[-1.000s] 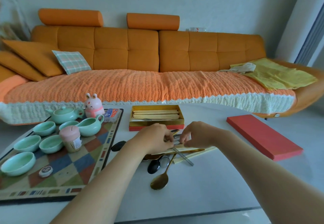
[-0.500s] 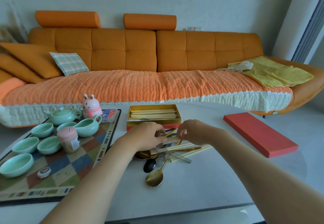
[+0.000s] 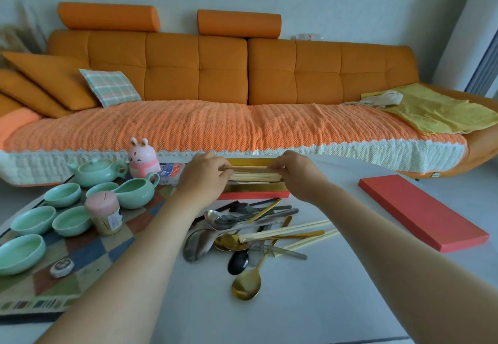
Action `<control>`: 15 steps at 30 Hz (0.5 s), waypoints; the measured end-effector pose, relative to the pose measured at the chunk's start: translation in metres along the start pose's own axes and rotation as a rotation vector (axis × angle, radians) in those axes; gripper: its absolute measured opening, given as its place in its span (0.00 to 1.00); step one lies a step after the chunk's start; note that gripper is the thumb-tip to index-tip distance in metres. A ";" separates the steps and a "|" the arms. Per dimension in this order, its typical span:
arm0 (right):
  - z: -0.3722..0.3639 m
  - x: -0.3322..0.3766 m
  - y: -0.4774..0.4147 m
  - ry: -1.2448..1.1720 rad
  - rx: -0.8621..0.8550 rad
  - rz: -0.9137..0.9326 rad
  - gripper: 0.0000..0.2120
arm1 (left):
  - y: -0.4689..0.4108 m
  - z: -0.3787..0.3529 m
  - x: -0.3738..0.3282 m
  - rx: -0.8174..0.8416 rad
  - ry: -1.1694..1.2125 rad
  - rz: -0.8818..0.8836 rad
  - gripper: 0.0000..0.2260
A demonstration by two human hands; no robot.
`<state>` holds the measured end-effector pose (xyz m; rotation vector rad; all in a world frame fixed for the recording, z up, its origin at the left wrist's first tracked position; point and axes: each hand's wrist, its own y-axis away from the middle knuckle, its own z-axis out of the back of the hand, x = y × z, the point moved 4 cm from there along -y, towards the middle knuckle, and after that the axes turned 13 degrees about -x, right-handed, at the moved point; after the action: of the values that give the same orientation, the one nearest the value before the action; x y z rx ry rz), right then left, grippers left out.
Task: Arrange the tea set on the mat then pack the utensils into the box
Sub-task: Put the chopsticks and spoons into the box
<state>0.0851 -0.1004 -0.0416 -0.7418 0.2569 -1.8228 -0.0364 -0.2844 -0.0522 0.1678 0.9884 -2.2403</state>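
Observation:
My left hand and my right hand hold the two ends of a bundle of pale chopsticks over the open gold-lined box at the far side of the table. A loose pile of utensils lies in front of the box: silver, gold and black spoons and more chopsticks. On the checked mat to the left stand a mint-green teapot, a pitcher and several green cups and bowls.
The box's red lid lies flat at the right of the white table. A pink rabbit figure, a pink-lidded jar and a small round disc sit on the mat. An orange sofa runs behind the table.
Both hands lifted chopsticks off the utensil pile and carried them away from me to the box, where they now hold them over the chopsticks lying inside.

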 end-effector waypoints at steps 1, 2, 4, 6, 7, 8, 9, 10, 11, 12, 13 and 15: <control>-0.005 0.001 -0.006 0.012 -0.011 0.012 0.19 | -0.003 -0.002 0.005 -0.049 -0.051 -0.016 0.10; -0.009 0.002 -0.012 0.027 -0.017 0.022 0.21 | -0.004 -0.004 0.010 -0.083 -0.090 -0.030 0.11; -0.020 0.004 -0.023 0.061 -0.001 0.028 0.23 | -0.006 -0.008 0.019 -0.130 -0.118 -0.054 0.15; -0.031 0.006 -0.033 0.098 0.037 0.007 0.24 | -0.006 -0.013 0.025 -0.127 -0.114 -0.087 0.16; -0.036 0.006 -0.037 0.106 0.057 -0.025 0.25 | -0.006 -0.017 0.026 -0.090 -0.104 -0.098 0.16; -0.041 0.005 -0.040 0.099 0.074 -0.072 0.26 | -0.006 -0.023 0.028 -0.028 -0.086 -0.095 0.17; -0.047 0.004 -0.042 0.083 0.083 -0.117 0.26 | -0.005 -0.029 0.029 0.047 -0.069 -0.080 0.19; -0.051 0.002 -0.044 0.069 0.083 -0.148 0.26 | -0.005 -0.036 0.031 0.129 -0.063 -0.061 0.22; -0.055 0.001 -0.046 0.063 0.076 -0.165 0.26 | -0.004 -0.041 0.032 0.207 -0.075 -0.049 0.25; -0.058 0.000 -0.047 0.062 0.069 -0.172 0.26 | -0.003 -0.046 0.034 0.277 -0.094 -0.038 0.28; -0.060 -0.001 -0.048 0.062 0.059 -0.174 0.26 | -0.003 -0.049 0.035 0.329 -0.107 -0.027 0.29; -0.063 -0.003 -0.050 0.039 0.028 -0.188 0.26 | -0.006 -0.052 0.035 0.365 -0.112 -0.012 0.31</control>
<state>0.0091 -0.0899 -0.0659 -0.7318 0.1917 -2.0165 -0.0738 -0.2641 -0.0979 0.1930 0.5164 -2.3956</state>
